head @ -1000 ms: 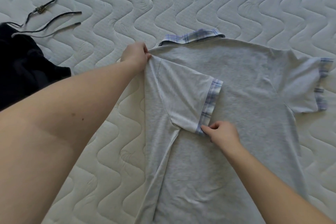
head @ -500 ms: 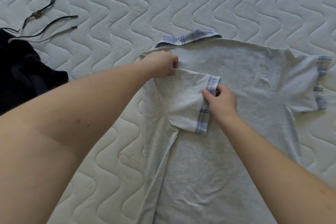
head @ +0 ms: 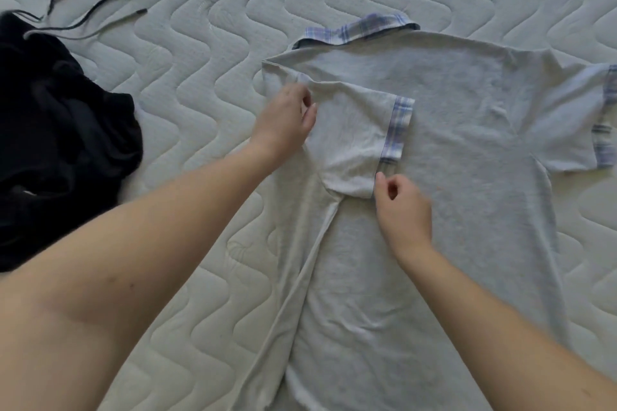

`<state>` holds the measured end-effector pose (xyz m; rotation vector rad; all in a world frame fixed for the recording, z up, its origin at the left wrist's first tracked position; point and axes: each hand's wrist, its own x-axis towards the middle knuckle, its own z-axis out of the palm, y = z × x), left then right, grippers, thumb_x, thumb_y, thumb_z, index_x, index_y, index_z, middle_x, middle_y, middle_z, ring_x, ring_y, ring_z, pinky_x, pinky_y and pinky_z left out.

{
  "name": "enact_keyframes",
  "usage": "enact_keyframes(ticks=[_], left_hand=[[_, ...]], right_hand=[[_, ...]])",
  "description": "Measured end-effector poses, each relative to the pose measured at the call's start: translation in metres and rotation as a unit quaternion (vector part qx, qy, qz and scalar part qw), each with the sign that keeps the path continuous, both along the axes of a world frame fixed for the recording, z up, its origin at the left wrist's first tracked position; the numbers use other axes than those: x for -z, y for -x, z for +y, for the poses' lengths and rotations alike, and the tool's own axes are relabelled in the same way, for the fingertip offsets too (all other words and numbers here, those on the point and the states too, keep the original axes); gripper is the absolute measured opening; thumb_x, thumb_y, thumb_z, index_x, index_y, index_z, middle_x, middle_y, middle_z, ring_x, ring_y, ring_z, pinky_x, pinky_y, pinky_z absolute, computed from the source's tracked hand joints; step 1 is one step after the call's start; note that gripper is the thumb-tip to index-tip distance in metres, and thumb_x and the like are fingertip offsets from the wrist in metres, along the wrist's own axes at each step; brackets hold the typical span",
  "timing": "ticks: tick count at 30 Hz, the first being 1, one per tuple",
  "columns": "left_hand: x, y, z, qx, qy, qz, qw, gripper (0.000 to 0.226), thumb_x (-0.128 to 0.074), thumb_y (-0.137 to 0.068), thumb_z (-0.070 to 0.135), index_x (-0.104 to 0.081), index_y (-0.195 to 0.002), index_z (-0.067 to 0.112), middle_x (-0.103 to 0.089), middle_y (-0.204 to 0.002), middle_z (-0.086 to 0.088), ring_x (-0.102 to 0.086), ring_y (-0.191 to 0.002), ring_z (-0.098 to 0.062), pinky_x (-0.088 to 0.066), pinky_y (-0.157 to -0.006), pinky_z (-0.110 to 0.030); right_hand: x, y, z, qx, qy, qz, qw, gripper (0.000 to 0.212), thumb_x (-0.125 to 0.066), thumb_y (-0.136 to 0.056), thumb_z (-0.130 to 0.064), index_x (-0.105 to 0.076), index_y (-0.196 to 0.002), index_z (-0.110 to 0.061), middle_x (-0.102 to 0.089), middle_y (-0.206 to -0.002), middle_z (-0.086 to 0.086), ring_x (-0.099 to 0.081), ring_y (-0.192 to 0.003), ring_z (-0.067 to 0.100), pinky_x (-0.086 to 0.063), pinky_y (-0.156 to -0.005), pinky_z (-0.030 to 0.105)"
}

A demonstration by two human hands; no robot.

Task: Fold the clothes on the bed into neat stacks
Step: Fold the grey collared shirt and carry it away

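Smoothing the folded-in sleeve (head: pixel 354 140) of the grey polo shirt (head: pixel 467 210), judging by the shift over the last half second: sits flatter across the shirt's back now, with the plaid cuff (head: pixel 397 130) running straighter.

Lies spread on the mattress (head: pixel 200 77), collar (head: pixel 360 27) toward the far side of the bed and hem toward the near side.

With the right hand (head: pixel 402 210) now down at the cuff's lower corner rather than up at its top end: fingers curled, forefinger tip right at the hem. Cannot tell whether pinching the cloth or merely touching it, since the curl hides the fingertips.

With the left hand (head: pixel 287 120) drawn a little down and back from the sleeve's top crease: fingers loosely bent and relaxed, resting on the shoulder end of the sleeve, gripping nothing.

Suggests the first side fold is about settled. Leaves the other sleeve (head: pixel 567 130), spread out flat on the opposite side, to fold in next, then the length of the body.

Hard to judge further: hem and lower body cut off at the bottom of the view, the outspread sleeve's cuff clipped at the side, black garment (head: pixel 60 143) only partly in view, dark cords (head: pixel 96 0) trailing beyond it. No bed edge or finished stack anywhere in view.
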<state>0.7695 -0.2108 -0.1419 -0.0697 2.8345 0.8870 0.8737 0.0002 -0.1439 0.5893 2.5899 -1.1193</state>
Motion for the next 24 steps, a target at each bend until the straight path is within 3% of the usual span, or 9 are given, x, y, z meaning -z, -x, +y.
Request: enact_keyframes(ticks=[3,6,10,14,17,20,22,24], left_hand=[[0.005,-0.063,-0.008,-0.044,-0.013,-0.052,0.998,0.013,-0.053,-0.097,0.024,-0.055,-0.092,0.012,-0.056,-0.086,-0.004,-0.053,-0.079,-0.022,-0.038,-0.066,-0.034],[0.013,-0.123,-0.015,-0.105,-0.013,-0.105,0.989,0.014,-0.054,-0.097,0.026,-0.059,-0.095,0.013,-0.062,-0.085,-0.004,-0.056,-0.078,-0.023,-0.038,-0.065,-0.032],[0.016,-0.191,-0.017,-0.225,-0.068,-0.178,0.956,0.015,-0.059,-0.095,0.032,-0.058,-0.092,0.016,-0.068,-0.083,-0.004,-0.063,-0.081,-0.024,-0.043,-0.07,-0.031],[0.015,-0.242,-0.012,-0.22,-0.089,-0.28,0.93,0.027,-0.057,-0.096,0.037,-0.063,-0.098,0.011,-0.072,-0.093,-0.011,-0.068,-0.086,-0.027,-0.053,-0.082,-0.039],[0.012,-0.284,-0.007,-0.195,-0.115,-0.341,0.912,0.044,-0.04,-0.103,0.04,-0.065,-0.097,0.004,-0.071,-0.096,-0.019,-0.068,-0.091,-0.033,-0.053,-0.084,-0.045],[0.005,-0.325,-0.001,-0.152,-0.093,-0.383,0.906,0.047,-0.033,-0.106,0.034,-0.066,-0.106,0.0,-0.067,-0.111,-0.023,-0.062,-0.106,-0.035,-0.047,-0.089,-0.039],[-0.002,-0.345,0.003,-0.148,-0.114,-0.378,0.907,0.04,-0.038,-0.106,0.026,-0.063,-0.095,-0.002,-0.067,-0.103,-0.026,-0.063,-0.098,-0.035,-0.044,-0.078,-0.036],[-0.008,-0.36,0.005,-0.183,-0.149,-0.368,0.9,0.032,-0.043,-0.104,0.02,-0.062,-0.084,0.004,-0.067,-0.09,-0.024,-0.064,-0.077,-0.029,-0.045,-0.066,-0.033]], right_hand=[[0.009,-0.039,-0.037,-0.009,0.111,-0.123,0.986,0.025,-0.059,-0.092,-0.041,-0.062,-0.08,-0.019,-0.072,-0.079,0.002,-0.069,-0.076,0.021,-0.055,-0.076,0.037],[0.016,-0.054,-0.064,0.024,0.16,-0.183,0.97,0.022,-0.067,-0.089,-0.035,-0.06,-0.096,-0.015,-0.072,-0.096,0.01,-0.068,-0.09,0.027,-0.054,-0.086,0.043],[0.014,-0.063,-0.078,-0.004,0.131,-0.228,0.965,0.029,-0.071,-0.084,-0.036,-0.067,-0.096,-0.01,-0.072,-0.101,0.011,-0.067,-0.094,0.029,-0.054,-0.083,0.038],[0.005,-0.083,-0.087,-0.036,0.106,-0.288,0.951,0.024,-0.066,-0.08,-0.021,-0.07,-0.098,-0.006,-0.072,-0.099,0.015,-0.067,-0.094,0.034,-0.056,-0.085,0.044],[0.004,-0.103,-0.09,0.0,0.167,-0.326,0.931,0.024,-0.06,-0.083,-0.013,-0.065,-0.104,-0.003,-0.068,-0.106,0.02,-0.065,-0.1,0.036,-0.055,-0.089,0.05],[-0.001,-0.126,-0.091,0.029,0.235,-0.374,0.897,0.03,-0.052,-0.09,-0.008,-0.059,-0.117,0.0,-0.066,-0.106,0.018,-0.065,-0.095,0.031,-0.055,-0.09,0.045],[-0.006,-0.14,-0.089,0.031,0.264,-0.404,0.875,0.03,-0.049,-0.092,-0.006,-0.058,-0.12,-0.001,-0.065,-0.105,0.018,-0.064,-0.092,0.03,-0.056,-0.085,0.041],[-0.01,-0.154,-0.084,0.029,0.274,-0.415,0.867,0.027,-0.048,-0.093,-0.005,-0.059,-0.118,-0.005,-0.066,-0.107,0.018,-0.065,-0.089,0.029,-0.056,-0.08,0.039]])
